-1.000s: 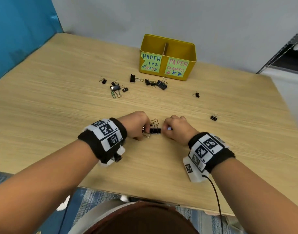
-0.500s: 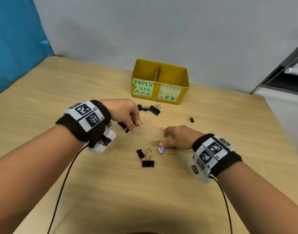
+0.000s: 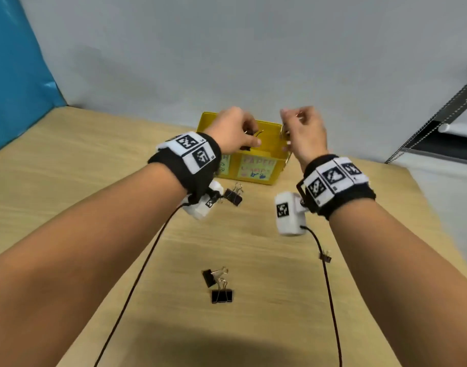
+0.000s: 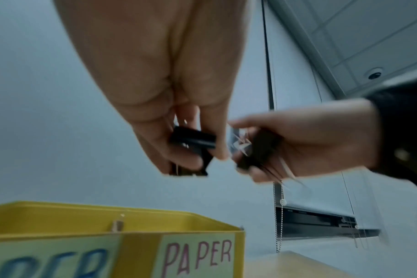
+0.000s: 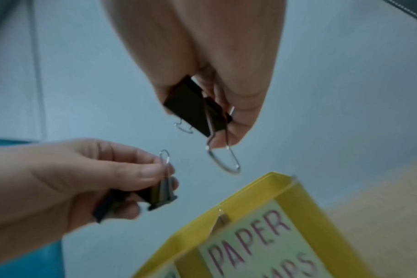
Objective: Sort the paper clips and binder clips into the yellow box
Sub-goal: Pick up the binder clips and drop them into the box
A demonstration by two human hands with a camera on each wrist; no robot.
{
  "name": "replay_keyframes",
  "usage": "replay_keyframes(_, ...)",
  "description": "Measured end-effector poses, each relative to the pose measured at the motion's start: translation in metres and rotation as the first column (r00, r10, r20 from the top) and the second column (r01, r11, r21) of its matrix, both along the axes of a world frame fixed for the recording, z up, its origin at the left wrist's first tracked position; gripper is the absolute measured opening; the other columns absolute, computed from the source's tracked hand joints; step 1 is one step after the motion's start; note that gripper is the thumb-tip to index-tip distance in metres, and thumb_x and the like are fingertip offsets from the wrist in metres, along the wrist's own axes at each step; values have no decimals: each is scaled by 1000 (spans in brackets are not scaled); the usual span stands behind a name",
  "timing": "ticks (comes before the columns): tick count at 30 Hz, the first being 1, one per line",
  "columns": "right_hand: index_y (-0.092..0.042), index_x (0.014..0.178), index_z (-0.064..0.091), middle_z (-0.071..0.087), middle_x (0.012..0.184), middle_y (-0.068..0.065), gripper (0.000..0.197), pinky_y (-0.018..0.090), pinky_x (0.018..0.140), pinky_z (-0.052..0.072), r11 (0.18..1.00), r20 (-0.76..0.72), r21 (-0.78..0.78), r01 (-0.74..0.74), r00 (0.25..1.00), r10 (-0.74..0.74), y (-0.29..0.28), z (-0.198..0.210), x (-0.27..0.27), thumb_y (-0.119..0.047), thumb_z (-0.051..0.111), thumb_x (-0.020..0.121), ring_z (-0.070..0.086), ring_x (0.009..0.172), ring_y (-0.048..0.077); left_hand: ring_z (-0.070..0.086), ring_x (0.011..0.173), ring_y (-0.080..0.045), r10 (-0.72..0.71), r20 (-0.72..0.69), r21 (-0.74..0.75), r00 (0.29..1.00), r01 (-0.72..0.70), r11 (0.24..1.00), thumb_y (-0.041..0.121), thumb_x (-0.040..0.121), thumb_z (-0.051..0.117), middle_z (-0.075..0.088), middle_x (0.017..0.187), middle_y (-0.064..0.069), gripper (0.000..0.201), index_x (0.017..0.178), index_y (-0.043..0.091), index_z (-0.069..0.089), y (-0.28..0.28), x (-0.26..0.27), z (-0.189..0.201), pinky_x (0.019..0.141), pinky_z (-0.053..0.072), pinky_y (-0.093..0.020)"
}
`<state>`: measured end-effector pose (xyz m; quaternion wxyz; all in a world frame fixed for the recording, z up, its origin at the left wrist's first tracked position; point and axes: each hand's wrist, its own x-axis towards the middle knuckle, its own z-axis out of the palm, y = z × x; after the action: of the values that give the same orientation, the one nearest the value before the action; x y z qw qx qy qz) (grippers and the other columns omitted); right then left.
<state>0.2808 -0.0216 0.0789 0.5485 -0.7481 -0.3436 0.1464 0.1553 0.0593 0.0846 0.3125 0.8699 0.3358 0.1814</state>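
Over the box: both hands hang above the right half of the yellow box (image 3: 256, 178), the half whose label reads PAPER in pink; the second word is blurred, and the box's inside is hidden from every view.
Tabletop: the wooden tabletop (image 3: 68, 207) carries what is left to sort, a large binder clip (image 3: 233, 196) just in front of the box, a pair of binder clips (image 3: 218, 286) touching each other near the front edge, and a small binder clip (image 3: 325, 256) off to the right by the cable.
Left hand: the left hand (image 3: 233, 133) has its fingers (image 5: 141, 171) curled round two black binder clips (image 5: 161, 195), one wire handle poking up between thumb and forefinger.
Right hand: the right hand (image 3: 305, 133) pinches a black binder clip (image 5: 195, 109) by body and handle, its free wire loop dangling down towards the box rim.
Handling: these clips look light, stiff and springy; the steel bodies are smooth and probably slippery, the wire handles swing loosely. Best hold, I judge, is across the flat body or pinching both handles together, as one handle alone lets the clip pivot.
Change: half a second earlier both hands were low over the tabletop, picking among the clips; now they are raised over the box. The pair near the front edge has not moved.
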Motion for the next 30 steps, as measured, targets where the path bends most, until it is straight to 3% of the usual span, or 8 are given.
replay_keyframes(5, -20, 93, 49, 58, 83, -3, 19, 47, 86, 54, 995, -38, 57, 81, 996, -79, 49, -2, 22, -37, 56, 87, 63, 89, 25, 56, 117, -20, 16, 1, -24, 1000, -16, 1000, 29, 83, 67, 60, 128, -8, 48, 125, 12, 55, 14, 35, -3, 95, 42, -26)
replay_keyframes(8, -10, 120, 52, 61, 105, 1, 36, 27, 93, 45, 996, 78, -88, -32, 996, 39, 53, -9, 22, -35, 50, 93, 59, 98, 18, 49, 126, -22, 34, -52, -6, 998, -35, 999, 33, 84, 65, 51, 138, -8, 57, 133, 13, 45, 20, 24, -9, 103, 39, -32)
replay_keyframes(12, -11, 116, 60, 63, 119, 9, 31, 32, 99, 44, 983, 252, -182, -14, 966, 60, 28, -20, 19, -27, 54, 90, 58, 112, 23, 53, 109, -17, -43, -120, 56, 992, 50, 997, 37, 79, 68, 54, 116, -1, 44, 116, 20, 54, -7, -25, -22, 87, 45, -28)
replay_keyframes(16, -14, 110, 63, 62, 114, 9, 26, 28, 84, 44, 877, 358, -478, -48, 901, 245, -26, -34, 10, -24, 61, 86, 57, 100, 22, 45, 116, -18, -501, -583, -332, 640, 375, 866, 48, 69, 73, 41, 129, 0, 72, 132, 31, 41, -64, -71, -50, 98, 45, -38)
replay_keyframes(19, -17, 128, 52, 50, 130, 14, 56, 29, 87, 41, 526, 229, -850, -28, 879, 418, -69, -50, 15, -33, 72, 78, 54, 112, 29, 33, 126, -23, -567, -705, -417, 426, 397, 817, 49, 66, 75, 30, 136, -1, 86, 138, 34, 31, -99, -85, -71, 102, 42, -45)
replay_keyframes(21, -15, 133, 44, 45, 133, 16, 73, 37, 94, 46, 325, 189, -944, 58, 902, 388, -93, -62, 18, -40, 76, 71, 54, 115, 33, 32, 124, -23, -539, -717, -376, 443, 405, 833, 46, 65, 77, 30, 132, -2, 83, 134, 29, 34, -113, -87, -80, 98, 45, -43)
replay_keyframes(24, -8, 126, 46, 52, 125, 14, 64, 34, 80, 50, 240, 159, -968, 80, 930, 332, -118, -75, 15, -32, 74, 74, 57, 102, 28, 44, 111, -23, -493, -696, -282, 522, 434, 856, 33, 70, 77, 37, 122, -5, 64, 122, 19, 43, -122, -85, -90, 84, 50, -34)
replay_keyframes(30, 1, 104, 64, 65, 113, 19, 24, 38, 89, 55, 369, 126, -929, 1, 940, 317, -118, -87, 9, -3, 60, 81, 64, 104, 31, 45, 85, -15, -507, -630, -224, 588, 487, 844, 15, 79, 68, 41, 99, 1, 28, 104, 10, 59, -114, -82, -93, 62, 38, -23)
